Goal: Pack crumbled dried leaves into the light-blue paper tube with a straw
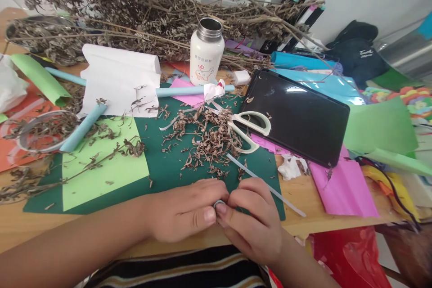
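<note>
My left hand (184, 209) and my right hand (251, 220) meet at the near edge of the dark green cutting mat (168, 168). Both are closed in a pinch on a small rolled strip of pale paper (218, 204) between the thumbs and fingertips. A long pale paper strip (266, 184) runs from just beyond my right hand toward the table's front right. A heap of dried leaf crumbs (205, 137) lies on the mat just beyond my hands. White-handled scissors (249, 128) rest to the right of the heap.
Dried branches (151, 9) fill the back. A white bottle (206, 51), white sheet (119, 81), light green sheet (101, 166), blue paper rolls (84, 127), black tablet (297, 114), pink paper (337, 189) and a clear bowl (40, 132) of leaves surround the mat.
</note>
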`<control>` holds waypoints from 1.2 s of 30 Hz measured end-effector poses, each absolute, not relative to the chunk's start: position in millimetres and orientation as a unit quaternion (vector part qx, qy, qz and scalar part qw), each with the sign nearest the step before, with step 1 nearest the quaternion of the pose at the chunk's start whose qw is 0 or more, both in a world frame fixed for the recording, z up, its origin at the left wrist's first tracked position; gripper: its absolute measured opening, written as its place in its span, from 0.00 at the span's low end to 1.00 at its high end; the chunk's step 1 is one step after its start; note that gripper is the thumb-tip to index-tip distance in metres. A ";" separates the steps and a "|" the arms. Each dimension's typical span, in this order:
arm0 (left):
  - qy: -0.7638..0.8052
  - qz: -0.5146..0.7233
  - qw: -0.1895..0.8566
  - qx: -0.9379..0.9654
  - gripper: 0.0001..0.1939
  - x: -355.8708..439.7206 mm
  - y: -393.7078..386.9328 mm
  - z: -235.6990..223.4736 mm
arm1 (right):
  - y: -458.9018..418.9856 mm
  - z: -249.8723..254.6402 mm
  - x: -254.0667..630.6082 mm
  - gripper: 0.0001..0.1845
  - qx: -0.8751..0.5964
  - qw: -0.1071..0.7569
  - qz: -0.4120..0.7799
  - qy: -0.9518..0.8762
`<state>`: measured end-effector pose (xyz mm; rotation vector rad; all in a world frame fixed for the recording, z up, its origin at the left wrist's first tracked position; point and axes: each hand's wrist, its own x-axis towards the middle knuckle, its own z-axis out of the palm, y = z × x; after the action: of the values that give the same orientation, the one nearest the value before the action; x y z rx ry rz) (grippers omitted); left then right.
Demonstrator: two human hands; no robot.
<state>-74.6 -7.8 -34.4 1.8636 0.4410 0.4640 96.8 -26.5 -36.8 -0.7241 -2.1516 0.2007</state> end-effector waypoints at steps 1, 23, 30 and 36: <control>0.192 0.193 0.557 0.784 0.24 -75.2 -7.4 -32.4 | -26.1 -38.3 97.0 0.06 -0.285 0.421 0.086 -0.857; 0.218 0.212 0.591 0.747 0.10 -76.4 -7.4 -30.7 | -36.5 -50.4 91.2 0.08 -0.315 0.484 0.235 -0.782; 0.283 0.236 0.643 0.671 0.11 -72.7 -16.6 -29.4 | -38.3 -41.0 93.7 0.08 -0.331 0.448 0.082 -0.826; 0.250 0.212 0.715 0.618 0.10 -79.6 -11.0 -29.3 | -31.0 -38.3 97.8 0.05 -0.320 0.412 0.046 -0.852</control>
<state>-79.6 -11.0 -29.3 1.3682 0.5538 0.4698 97.8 -31.0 -38.3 -0.8055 -2.1438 0.1161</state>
